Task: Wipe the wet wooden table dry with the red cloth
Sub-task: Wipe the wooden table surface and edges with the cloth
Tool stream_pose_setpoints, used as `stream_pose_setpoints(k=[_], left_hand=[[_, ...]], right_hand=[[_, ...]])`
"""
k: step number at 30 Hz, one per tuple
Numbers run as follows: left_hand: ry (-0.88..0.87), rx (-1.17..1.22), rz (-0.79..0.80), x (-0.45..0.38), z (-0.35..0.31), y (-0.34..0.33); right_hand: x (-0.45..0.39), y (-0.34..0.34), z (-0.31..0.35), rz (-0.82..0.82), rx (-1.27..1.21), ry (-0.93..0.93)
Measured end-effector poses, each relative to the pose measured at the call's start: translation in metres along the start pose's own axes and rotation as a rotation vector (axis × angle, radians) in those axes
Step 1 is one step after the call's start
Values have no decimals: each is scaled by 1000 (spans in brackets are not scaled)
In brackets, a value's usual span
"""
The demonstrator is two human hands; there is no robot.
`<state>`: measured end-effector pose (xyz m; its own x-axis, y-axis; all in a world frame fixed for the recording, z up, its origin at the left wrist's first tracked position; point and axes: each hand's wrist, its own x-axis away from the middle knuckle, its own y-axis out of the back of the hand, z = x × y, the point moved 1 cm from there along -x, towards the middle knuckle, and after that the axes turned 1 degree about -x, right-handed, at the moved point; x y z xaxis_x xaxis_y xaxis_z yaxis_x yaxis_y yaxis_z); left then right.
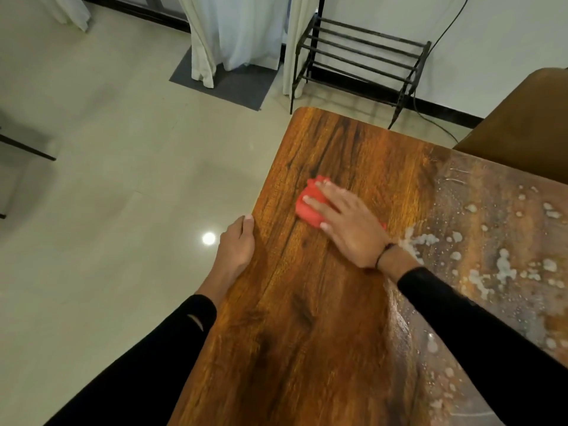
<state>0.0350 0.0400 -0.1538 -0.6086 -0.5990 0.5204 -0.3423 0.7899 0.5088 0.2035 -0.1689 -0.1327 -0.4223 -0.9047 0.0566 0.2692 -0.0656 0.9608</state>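
Observation:
The red cloth (309, 202) lies bunched on the wooden table (307, 318), near its left side. My right hand (347, 224) presses flat on the cloth with straight, spread fingers and covers most of it. My left hand (238, 247) rests on the table's left edge; its thumb lies on top and its fingers hang over the side, hidden. The left part of the tabletop looks dry and dark. Water drops and puddles (504, 265) cover the right part.
A brown chair back (522, 118) stands at the table's far right. A black metal rack (359, 56) and a cable stand by the wall behind the table. White curtains (233, 35) and a grey mat (227, 84) lie beyond, with tiled floor to the left.

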Motion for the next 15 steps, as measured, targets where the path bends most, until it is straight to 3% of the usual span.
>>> stream_pose_setpoints(k=[5,8,12,15], left_hand=[[-20,6,-33,0,8,-6],[37,32,-12,-6,6,-6],[50,16,13,-17,-4,0],[26,-13,33,-26,-6,0]], right_hand=[[-85,25,-41,-93,-19,-269],[-105,17,-5,-68,-17,-195],[-38,-7,31,-17,7,87],[-17,1,-6,-18,-15,21]])
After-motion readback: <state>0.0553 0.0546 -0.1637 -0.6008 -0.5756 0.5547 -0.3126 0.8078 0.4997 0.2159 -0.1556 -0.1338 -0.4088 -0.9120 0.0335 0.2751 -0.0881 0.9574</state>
